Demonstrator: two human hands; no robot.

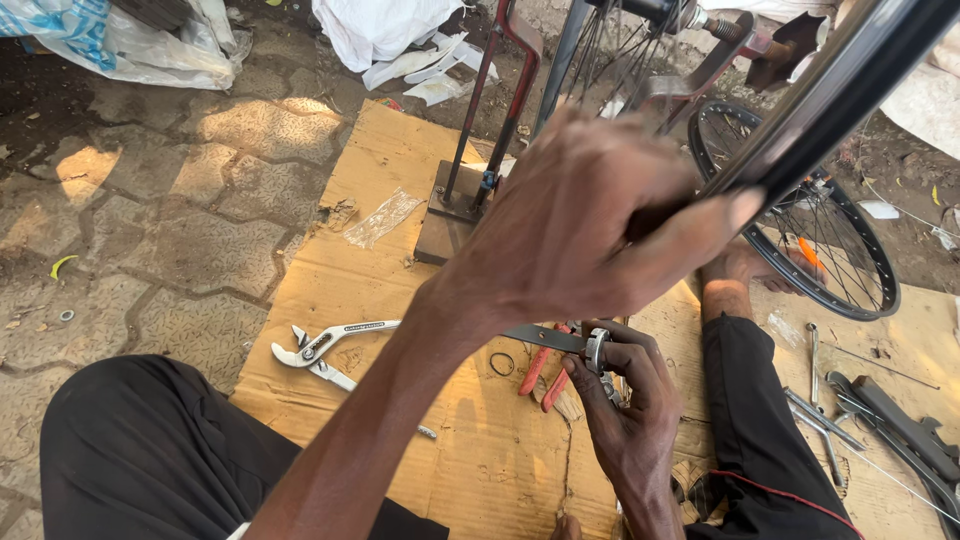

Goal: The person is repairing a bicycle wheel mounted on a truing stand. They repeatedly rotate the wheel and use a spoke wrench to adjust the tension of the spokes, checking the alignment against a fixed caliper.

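while the left hand (590,220) grips the black wheel rim (830,90), fingers wrapped around it, the rim's arc runs up and to the right from that grip; the right hand (625,400), lower and nearer the body, pinches a small metal tool (596,350) just below.

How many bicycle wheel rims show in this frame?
2. One black rim crosses the top right, gripped by the left hand; a spoked wheel lies on the ground behind it. Others may be hidden beyond the frame.
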